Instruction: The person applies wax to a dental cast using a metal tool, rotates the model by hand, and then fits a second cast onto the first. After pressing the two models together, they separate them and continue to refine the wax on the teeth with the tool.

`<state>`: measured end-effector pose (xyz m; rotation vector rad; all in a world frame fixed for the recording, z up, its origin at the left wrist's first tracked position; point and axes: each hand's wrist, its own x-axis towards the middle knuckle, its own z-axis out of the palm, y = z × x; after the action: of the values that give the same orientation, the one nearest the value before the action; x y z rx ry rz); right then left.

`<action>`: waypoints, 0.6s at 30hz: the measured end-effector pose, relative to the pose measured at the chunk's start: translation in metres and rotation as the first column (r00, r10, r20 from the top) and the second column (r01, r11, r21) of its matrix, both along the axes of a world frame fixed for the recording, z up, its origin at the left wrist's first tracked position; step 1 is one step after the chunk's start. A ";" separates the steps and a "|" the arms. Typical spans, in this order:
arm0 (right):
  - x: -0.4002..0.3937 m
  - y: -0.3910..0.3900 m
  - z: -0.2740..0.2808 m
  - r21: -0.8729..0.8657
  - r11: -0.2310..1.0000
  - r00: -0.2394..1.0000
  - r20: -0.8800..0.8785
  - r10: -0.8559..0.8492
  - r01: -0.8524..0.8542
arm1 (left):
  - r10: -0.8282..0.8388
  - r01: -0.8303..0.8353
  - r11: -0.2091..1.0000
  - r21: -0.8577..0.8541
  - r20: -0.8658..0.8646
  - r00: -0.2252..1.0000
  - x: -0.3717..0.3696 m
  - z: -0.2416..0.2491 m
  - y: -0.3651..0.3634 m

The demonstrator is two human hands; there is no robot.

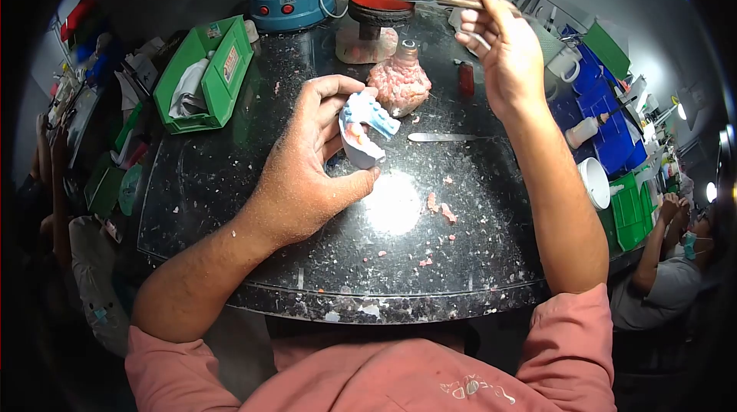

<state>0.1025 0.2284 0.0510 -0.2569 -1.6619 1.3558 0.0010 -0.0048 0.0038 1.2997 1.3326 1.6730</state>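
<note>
A white and blue dental model (361, 153) with a curved arch is held between the thumb and fingers of my left hand (303, 170), above the dark table. My right hand (503, 47), raised at the upper right, grips a thin tool with a brownish handle (463, 2). The tool's tip reaches the edge of a round dark pot (381, 18) of red material. Just behind the model stands a lumpy pink mass (401, 80) with a metal top. A flat metal spatula (441, 137) lies on the table right of the model.
The speckled table (307, 266) carries pink scraps (447, 213), a green bin (236, 78), a blue machine (290, 13) and a red lighter-like object (466, 78). Blue trays (614, 147) and a white jar (593, 182) are at right. A co-worker (666, 278) sits at far right; others are at left.
</note>
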 end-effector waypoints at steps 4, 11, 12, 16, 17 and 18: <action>0.020 -0.004 -0.026 -0.387 0.915 0.992 -0.095 0.080 -0.111 | 0.015 -0.015 1.000 -0.008 -0.025 1.000 -0.001 -0.002 0.000; 0.033 -0.021 -0.025 -0.245 0.951 0.982 -0.061 0.178 -0.188 | 0.048 -0.051 0.997 -0.055 -0.043 0.998 0.001 0.000 0.001; 0.033 -0.027 -0.022 -0.215 0.942 0.967 -0.057 0.250 -0.256 | 0.058 -0.061 0.996 -0.058 -0.042 0.997 0.001 0.000 0.001; 0.028 -0.053 -0.017 -0.142 0.934 0.944 -0.036 0.327 -0.329 | 0.059 -0.063 0.996 -0.066 -0.053 0.997 0.001 -0.001 0.001; 0.029 -0.056 -0.016 -0.078 0.947 0.947 0.048 0.316 -0.312 | 0.062 -0.066 0.996 -0.055 -0.067 0.996 0.000 -0.001 0.001; 0.029 -0.056 -0.016 -0.079 0.946 0.947 0.049 0.317 -0.313 | 0.067 -0.071 0.997 -0.042 -0.081 0.994 0.000 -0.001 0.001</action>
<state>0.1313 0.1727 0.0349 -0.0736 -1.7619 1.6611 0.0012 -0.0036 0.0025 1.3203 1.4690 1.6423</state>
